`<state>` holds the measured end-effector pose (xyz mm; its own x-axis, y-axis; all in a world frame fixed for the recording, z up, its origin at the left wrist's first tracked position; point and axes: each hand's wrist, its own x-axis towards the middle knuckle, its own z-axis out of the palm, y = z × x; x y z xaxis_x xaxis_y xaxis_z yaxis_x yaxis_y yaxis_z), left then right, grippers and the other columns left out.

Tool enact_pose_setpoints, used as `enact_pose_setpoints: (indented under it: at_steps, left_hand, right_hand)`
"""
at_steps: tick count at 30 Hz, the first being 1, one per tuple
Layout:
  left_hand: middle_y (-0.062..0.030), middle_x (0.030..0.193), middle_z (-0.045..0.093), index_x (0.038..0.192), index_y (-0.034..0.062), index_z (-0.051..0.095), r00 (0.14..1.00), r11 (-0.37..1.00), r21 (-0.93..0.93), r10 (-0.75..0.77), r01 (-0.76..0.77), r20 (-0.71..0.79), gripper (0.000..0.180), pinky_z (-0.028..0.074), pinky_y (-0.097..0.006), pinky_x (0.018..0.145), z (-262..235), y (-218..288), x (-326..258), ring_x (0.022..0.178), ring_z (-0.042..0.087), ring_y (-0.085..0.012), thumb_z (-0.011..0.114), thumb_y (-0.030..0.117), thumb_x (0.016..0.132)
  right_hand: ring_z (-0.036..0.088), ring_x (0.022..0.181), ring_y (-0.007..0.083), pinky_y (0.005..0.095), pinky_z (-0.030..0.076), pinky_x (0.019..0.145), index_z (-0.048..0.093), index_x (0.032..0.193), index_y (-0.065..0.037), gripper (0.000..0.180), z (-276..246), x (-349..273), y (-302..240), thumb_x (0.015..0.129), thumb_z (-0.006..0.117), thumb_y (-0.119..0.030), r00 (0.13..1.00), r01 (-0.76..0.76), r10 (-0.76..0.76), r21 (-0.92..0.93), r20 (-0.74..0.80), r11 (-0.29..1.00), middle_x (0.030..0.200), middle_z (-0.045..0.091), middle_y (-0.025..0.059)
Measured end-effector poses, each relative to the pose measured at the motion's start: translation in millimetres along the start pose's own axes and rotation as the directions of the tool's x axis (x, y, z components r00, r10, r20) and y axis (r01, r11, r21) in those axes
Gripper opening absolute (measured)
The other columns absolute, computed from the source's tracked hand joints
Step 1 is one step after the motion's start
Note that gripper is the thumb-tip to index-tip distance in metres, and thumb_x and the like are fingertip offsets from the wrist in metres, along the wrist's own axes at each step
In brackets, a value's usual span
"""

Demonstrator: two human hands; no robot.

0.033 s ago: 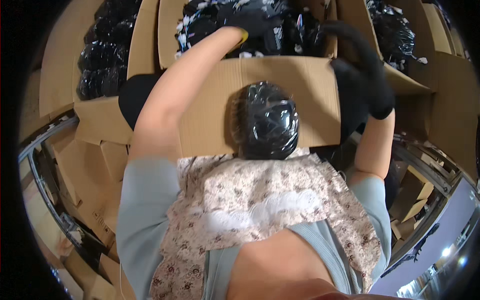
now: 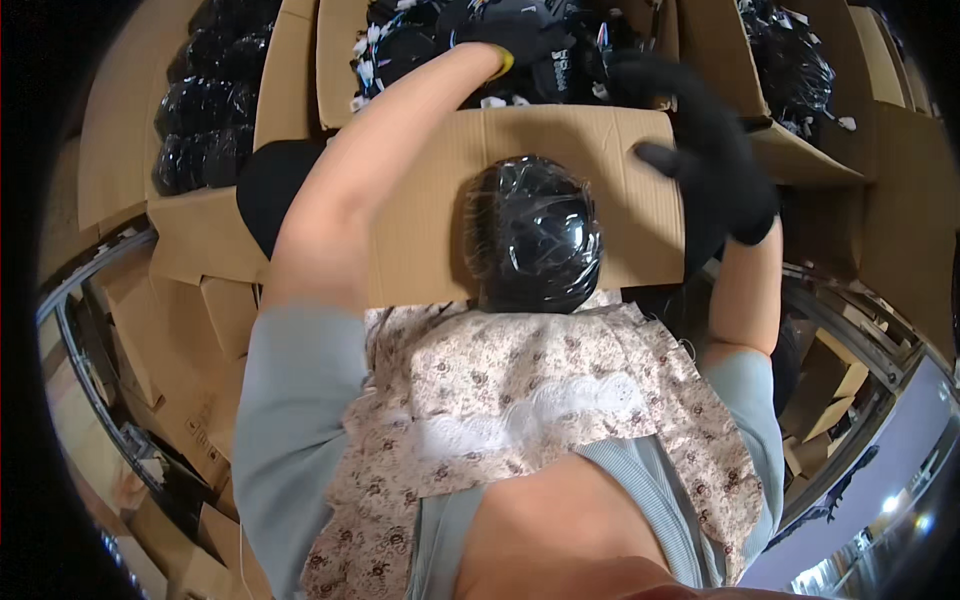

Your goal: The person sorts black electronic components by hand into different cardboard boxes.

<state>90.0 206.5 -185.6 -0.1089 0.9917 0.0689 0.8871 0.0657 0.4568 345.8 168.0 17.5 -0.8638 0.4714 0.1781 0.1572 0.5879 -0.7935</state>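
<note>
A cardboard box (image 2: 580,125) stands in front of me, full of black items with white tags (image 2: 395,50). Inside it is my left hand (image 2: 530,42), in a black glove with a yellow cuff; its fingers blend into the dark pile, so what it touches is hidden. My right hand (image 2: 705,150), also black-gloved and a little blurred, hovers over the box's near right corner. Its thumb and fingers are spread, with nothing between them. On the near cardboard flap, against my apron (image 2: 500,370), rests a rounded black bundle in clear plastic (image 2: 540,235).
To the left, an open carton (image 2: 115,150) holds stacked plastic-wrapped black bundles (image 2: 205,105). Another carton at the right (image 2: 900,200) contains black items in plastic (image 2: 790,65). Metal rails (image 2: 90,275) and more cardboard lie lower on both sides.
My left hand has shifted slightly right and farther into the box. The right hand has moved a little left, its fingers now nearer the pile. The wrapped bundle stays on the flap.
</note>
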Motion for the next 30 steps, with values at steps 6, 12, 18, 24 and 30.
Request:
enact_pose_setpoints:
  at_steps: [6, 12, 18, 24, 30]
  left_hand:
    - [-0.0169, 0.117, 0.064, 0.113, 0.0086, 0.066, 0.928, 0.963, 0.175, 0.132, -0.203, 0.349, 0.045, 0.044, -0.04, 0.098, -22.6, 13.9, 37.7, 0.109, 0.059, -0.0337, 0.058, 0.04, 0.081]
    - [-0.0149, 0.105, 0.066, 0.1, 0.0141, 0.065, 0.914, 0.935, -0.011, 0.349, -0.355, 0.206, 0.045, 0.045, -0.045, 0.088, -68.1, -20.6, -29.8, 0.1, 0.062, -0.0327, 0.064, 0.053, 0.077]
    - [-0.0135, 0.105, 0.065, 0.116, 0.0105, 0.056, 0.978, 0.841, -0.529, -0.002, 0.115, 0.209, 0.052, 0.049, -0.038, 0.083, -92.6, -54.5, -80.1, 0.094, 0.062, -0.0237, 0.076, 0.035, 0.074]
    - [-0.0134, 0.11, 0.066, 0.123, 0.0138, 0.058, 0.992, 0.949, -0.311, -0.011, 0.051, 0.13, 0.049, 0.048, -0.034, 0.088, -101.4, -31.2, -68.2, 0.105, 0.063, -0.0284, 0.066, 0.039, 0.083]
    - [-0.0076, 0.099, 0.068, 0.102, 0.0061, 0.068, 0.979, 0.74, -0.648, -0.196, 0.181, 0.049, 0.024, 0.048, -0.029, 0.082, -136.6, -29.5, -86.0, 0.09, 0.063, -0.0157, 0.062, 0.025, 0.089]
  right_hand:
    - [0.043, 0.128, 0.0402, 0.0442, 0.039, 0.105, 0.047, 0.136, -0.007, 0.089, 41.8, -2.8, -27.3, 0.063, 0.084, -0.042, 0.933, 0.092, -0.072, -0.042, 0.354, 0.995, 0.138, 0.043, 0.0238]
    - [0.047, 0.118, 0.0475, 0.0482, 0.043, 0.097, 0.049, 0.132, -0.006, 0.095, 71.9, -10.1, -41.3, 0.056, 0.082, -0.053, 0.919, 0.263, -0.141, -0.304, 0.369, 0.916, 0.133, 0.044, 0.032]
    - [0.052, 0.112, 0.0457, 0.0468, 0.044, 0.094, 0.051, 0.128, -0.005, 0.088, 69.4, -3.2, -52.0, 0.059, 0.079, -0.05, 0.922, 0.098, 0.039, -0.329, 0.384, 0.939, 0.127, 0.048, 0.032]
    - [0.052, 0.104, 0.0403, 0.0447, 0.042, 0.089, 0.054, 0.12, -0.004, 0.074, 87.5, -0.9, -48.4, 0.061, 0.077, -0.043, 0.96, 0.159, -0.063, -0.345, 0.274, 0.925, 0.113, 0.052, 0.0259]
    - [0.045, 0.126, 0.0373, 0.0451, 0.036, 0.106, 0.045, 0.135, -0.004, 0.093, 57.2, 19.3, -62.3, 0.056, 0.089, -0.028, 0.929, 0.064, -0.057, -0.007, 0.364, 0.998, 0.134, 0.046, 0.0207]
